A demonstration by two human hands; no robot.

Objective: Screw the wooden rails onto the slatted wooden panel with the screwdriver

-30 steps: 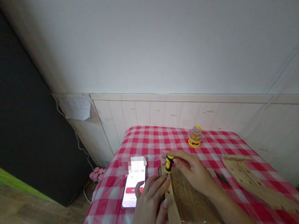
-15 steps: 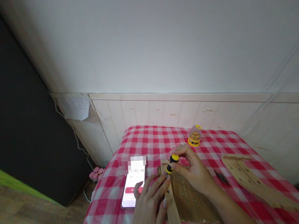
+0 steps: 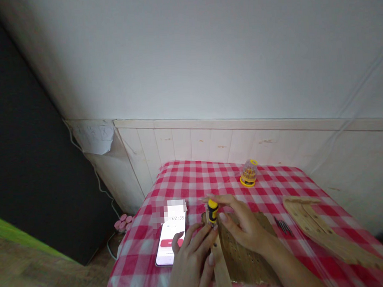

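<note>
The right grip (image 3: pixel 244 231) pinches a yellow-and-black screwdriver (image 3: pixel 213 210) upright at the far end of a wooden strip (image 3: pixel 221 267), which lies lengthwise toward the worktop's (image 3: pixel 194 182) front edge, beside a perforated board (image 3: pixel 246 252). The open left grip (image 3: pixel 192 260) rests against the strip.

dim flat indoor light, faint shadows, bright phone screen (image 3: pixel 170 242), wide-angle edge distortion
</note>
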